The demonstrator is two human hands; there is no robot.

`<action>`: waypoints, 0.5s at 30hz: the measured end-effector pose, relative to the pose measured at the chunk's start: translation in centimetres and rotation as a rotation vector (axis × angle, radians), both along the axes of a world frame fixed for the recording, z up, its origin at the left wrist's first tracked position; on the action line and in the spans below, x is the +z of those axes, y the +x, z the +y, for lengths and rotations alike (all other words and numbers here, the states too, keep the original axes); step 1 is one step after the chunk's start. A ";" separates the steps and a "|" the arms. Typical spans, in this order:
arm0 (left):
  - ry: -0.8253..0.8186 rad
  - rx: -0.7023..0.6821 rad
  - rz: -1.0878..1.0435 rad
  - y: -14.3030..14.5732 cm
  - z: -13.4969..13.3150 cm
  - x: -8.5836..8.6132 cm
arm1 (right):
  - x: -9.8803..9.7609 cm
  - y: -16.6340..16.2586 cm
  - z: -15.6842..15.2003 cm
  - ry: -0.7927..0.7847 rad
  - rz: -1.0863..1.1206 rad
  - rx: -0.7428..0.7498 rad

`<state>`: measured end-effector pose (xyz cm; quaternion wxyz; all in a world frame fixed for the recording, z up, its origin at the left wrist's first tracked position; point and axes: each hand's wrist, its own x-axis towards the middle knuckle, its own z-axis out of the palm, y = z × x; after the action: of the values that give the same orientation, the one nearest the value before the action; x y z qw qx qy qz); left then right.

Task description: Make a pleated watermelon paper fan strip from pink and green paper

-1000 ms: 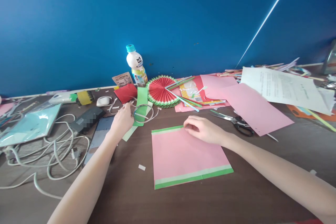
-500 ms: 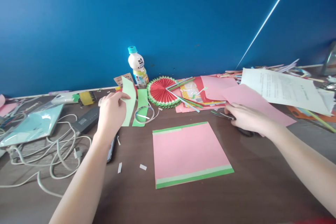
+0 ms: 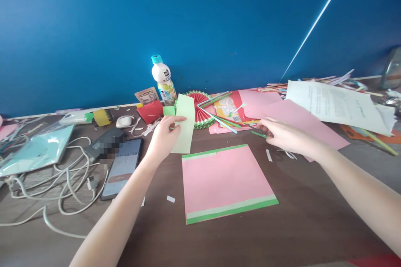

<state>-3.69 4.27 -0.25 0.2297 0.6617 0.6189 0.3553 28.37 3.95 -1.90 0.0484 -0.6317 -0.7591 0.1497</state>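
My left hand [image 3: 165, 135] pinches a pale green paper strip [image 3: 185, 127] between thumb and fingers, held upright in front of the red-and-green pleated paper fan [image 3: 202, 110]. My right hand [image 3: 275, 133] is closed round scissors [image 3: 252, 127]; their thin blades point left, and the handles are mostly hidden by the fingers. Between the hands, nearer to me, a pink paper sheet [image 3: 230, 179] lies flat, with green strips along its far and near edges. A brighter green paper [image 3: 169, 111] shows behind the left hand, partly covered.
At left lie a phone [image 3: 123, 167], a dark power bank [image 3: 105, 144] and tangled white cables [image 3: 67, 179]. A bottle [image 3: 164, 79] stands by the blue wall. Pink paper [image 3: 308, 125] and a printed sheet [image 3: 335, 104] lie at right. White scraps [image 3: 171, 199] dot the table.
My left hand has moved right with the pale green strip, uncovering the phone. My right hand has lifted the scissors and shifted slightly left, uncovering paper scraps.
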 end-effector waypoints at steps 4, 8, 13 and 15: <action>-0.010 -0.050 -0.018 1.2 0.0 0.1 | 0.8 -1.0 0.4 0.040 0.245 -0.012; -0.022 -0.097 -0.038 2.7 -0.1 0.2 | 1.6 -2.6 1.2 0.172 0.495 0.075; -0.086 -0.204 -0.190 4.1 -0.1 -0.4 | 2.4 -5.5 1.7 0.079 0.699 0.181; -0.122 -0.218 -0.217 4.2 -0.1 -0.8 | 2.6 -6.7 1.8 0.089 0.760 0.189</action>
<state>0.56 4.19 -1.02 0.3723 0.6675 0.5354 0.3595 21.70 5.72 0.66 0.3390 -0.4559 -0.7477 0.3437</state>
